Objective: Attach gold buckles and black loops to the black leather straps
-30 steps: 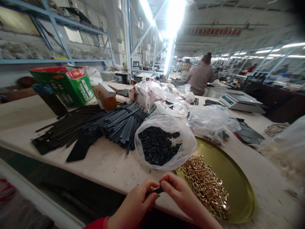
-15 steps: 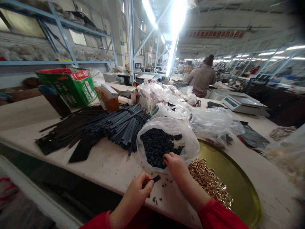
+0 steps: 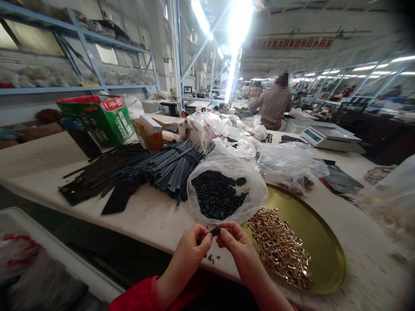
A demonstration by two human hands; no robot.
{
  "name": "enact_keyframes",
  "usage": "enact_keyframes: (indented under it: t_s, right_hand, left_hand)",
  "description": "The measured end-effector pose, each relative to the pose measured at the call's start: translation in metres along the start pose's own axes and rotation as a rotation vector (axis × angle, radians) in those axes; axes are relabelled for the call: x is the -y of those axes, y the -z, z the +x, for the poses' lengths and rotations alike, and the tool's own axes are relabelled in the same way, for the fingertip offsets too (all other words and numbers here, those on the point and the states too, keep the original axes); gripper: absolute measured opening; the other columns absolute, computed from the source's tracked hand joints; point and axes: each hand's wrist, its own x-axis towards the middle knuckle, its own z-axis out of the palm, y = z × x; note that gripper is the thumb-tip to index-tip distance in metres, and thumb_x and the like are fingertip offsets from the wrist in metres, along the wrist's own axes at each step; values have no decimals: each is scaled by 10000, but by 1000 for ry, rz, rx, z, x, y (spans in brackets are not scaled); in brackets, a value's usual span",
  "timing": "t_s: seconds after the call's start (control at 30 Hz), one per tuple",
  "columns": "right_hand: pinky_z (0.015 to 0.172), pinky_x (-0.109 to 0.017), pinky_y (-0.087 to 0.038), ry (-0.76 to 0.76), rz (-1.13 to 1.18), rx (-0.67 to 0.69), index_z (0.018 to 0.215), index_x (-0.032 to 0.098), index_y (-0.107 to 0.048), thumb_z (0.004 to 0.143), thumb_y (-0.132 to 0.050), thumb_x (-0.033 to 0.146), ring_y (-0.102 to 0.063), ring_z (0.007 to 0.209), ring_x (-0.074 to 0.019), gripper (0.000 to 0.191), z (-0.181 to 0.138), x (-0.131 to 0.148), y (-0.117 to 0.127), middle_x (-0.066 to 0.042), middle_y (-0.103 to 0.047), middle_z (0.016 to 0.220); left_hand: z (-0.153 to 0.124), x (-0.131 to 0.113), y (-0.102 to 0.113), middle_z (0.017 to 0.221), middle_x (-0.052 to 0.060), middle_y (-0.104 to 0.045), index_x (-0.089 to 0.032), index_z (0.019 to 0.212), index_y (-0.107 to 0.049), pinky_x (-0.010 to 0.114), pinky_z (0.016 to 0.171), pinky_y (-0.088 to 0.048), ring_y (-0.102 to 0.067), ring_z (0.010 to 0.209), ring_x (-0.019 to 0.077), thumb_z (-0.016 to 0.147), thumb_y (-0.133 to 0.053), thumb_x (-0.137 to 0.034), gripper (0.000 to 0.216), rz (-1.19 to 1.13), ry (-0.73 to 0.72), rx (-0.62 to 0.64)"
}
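A short black strip is pinched between the thumb and fingers of my left hand, its free end pointing right. My right hand is closed in a pinch at that end; whatever sits between its fingertips is too small and covered to make out. Just beyond both hands stands an open clear plastic bag of small black loops. To the right, a round gold tray carries a heap of small gold-coloured metal buckles. Small black scraps lie on the table below the hands.
Bundled dark strips and flat black pieces lie to the left. Behind them are a green carton and a dark bottle. More plastic bags and a scale stand farther back. A person is in the background.
My right hand has left the bag of black loops and come down to the strip's end at my left hand. The left hand has risen slightly. The view has shifted a little.
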Motion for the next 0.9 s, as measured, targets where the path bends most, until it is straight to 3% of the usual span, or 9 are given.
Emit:
enact_keyframes:
  t_s: [0.27,0.37,0.63,0.9]
  right_hand:
    - [675,-276,-461,-115,223,-5,820,176,-611,592,-772,327,-607,691,-146,318,-4,-12,3,-26,-684,785]
    - [667,-254,-455,-201,327,-4,780,182,-621,558,-796,276,-595,650,-116,298,-5,-14,5,2,-671,753]
    - [627,-237,-438,-257,304,80,755,173,-631,563,-796,256,-546,603,-98,267,-9,-21,11,22,-622,713]
    - [589,-203,-441,-349,414,77,688,159,-608,604,-776,285,-546,561,-79,226,-6,-22,12,33,-604,646]
  left_hand:
    - [0,11,-6,456,-88,-399,-189,622,-440,193,443,-300,-366,411,77,733,-489,-342,195,-35,51,10]
    - [-2,12,-6,467,-85,-393,-188,626,-437,196,447,-298,-367,426,82,739,-479,-331,187,-7,59,11]
    - [-8,9,-3,574,-46,-468,-185,646,-483,218,552,-334,-449,564,124,759,-453,-289,157,185,-28,-4]
    - [-10,16,-4,565,-43,-488,-192,663,-502,220,546,-298,-457,545,123,768,-450,-266,139,361,-31,-13]
